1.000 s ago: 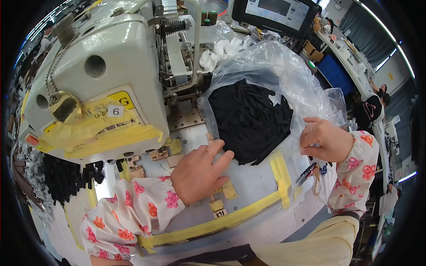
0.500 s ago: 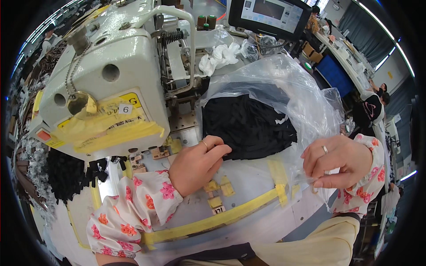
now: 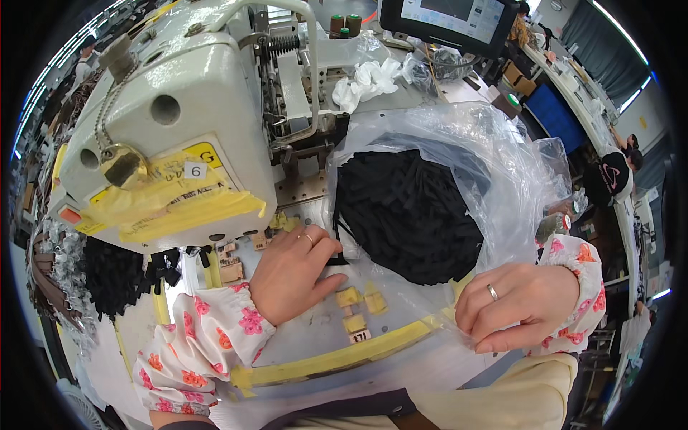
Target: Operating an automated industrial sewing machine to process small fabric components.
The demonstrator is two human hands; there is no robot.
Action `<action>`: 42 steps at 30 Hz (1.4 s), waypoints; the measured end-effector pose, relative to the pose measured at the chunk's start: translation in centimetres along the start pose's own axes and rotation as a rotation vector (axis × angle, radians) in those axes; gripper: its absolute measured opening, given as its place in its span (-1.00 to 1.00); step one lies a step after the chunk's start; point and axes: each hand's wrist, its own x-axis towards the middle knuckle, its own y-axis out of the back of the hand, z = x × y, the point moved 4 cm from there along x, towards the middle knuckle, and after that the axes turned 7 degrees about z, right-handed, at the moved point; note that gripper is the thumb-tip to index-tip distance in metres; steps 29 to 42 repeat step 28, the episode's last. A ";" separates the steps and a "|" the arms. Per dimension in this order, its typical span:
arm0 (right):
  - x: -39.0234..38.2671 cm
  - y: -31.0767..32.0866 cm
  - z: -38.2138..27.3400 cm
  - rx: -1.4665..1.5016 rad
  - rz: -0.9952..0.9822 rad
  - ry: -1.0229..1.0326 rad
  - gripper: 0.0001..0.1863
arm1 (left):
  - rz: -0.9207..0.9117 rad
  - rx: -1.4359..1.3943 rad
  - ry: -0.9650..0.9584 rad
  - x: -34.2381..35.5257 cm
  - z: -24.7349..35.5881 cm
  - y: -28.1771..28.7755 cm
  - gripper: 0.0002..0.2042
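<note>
A clear plastic bag point(image 3: 502, 168) lies on the machine table with its mouth towards me. Inside it is a heap of black fabric strips point(image 3: 408, 215). My right hand point(image 3: 512, 304) has its fingers curled and pressed together on the bag's near right edge. To the left of the bag, my left hand point(image 3: 294, 272) lies low over the table with thumb and fingers apart. Its fingertips are beside a small black strip end point(image 3: 339, 259) sticking out of the bag; whether they touch it is unclear.
A large sewing machine head point(image 3: 172, 115) stands at the left, with more black pieces point(image 3: 111, 276) beneath it. Taped blocks point(image 3: 355, 322) and yellow tape point(image 3: 337, 362) mark the near table. Crumpled white plastic point(image 3: 365, 82), thread spools point(image 3: 352, 25) and a screen point(image 3: 451, 21) are farther back.
My left hand has drawn back left from the black strips, and its thumb has spread. The right hand has moved left and down with the bag's edge, and the bag's mouth shows more strips.
</note>
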 end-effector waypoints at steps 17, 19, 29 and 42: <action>-0.3 -0.9 -0.3 -0.296 0.119 0.021 -0.90 | -0.164 -0.145 0.058 -1.2 0.8 -2.0 -0.82; -0.5 -0.6 -0.4 -0.307 0.131 0.013 -0.90 | -0.165 -0.153 0.096 -0.9 0.7 -1.7 -0.83; -0.9 -0.2 0.1 -0.308 0.158 -0.022 -0.91 | -0.294 0.120 -0.038 -0.8 1.2 -2.4 -0.86; -0.9 -0.2 0.1 -0.308 0.158 -0.022 -0.91 | -0.294 0.120 -0.038 -0.8 1.2 -2.4 -0.86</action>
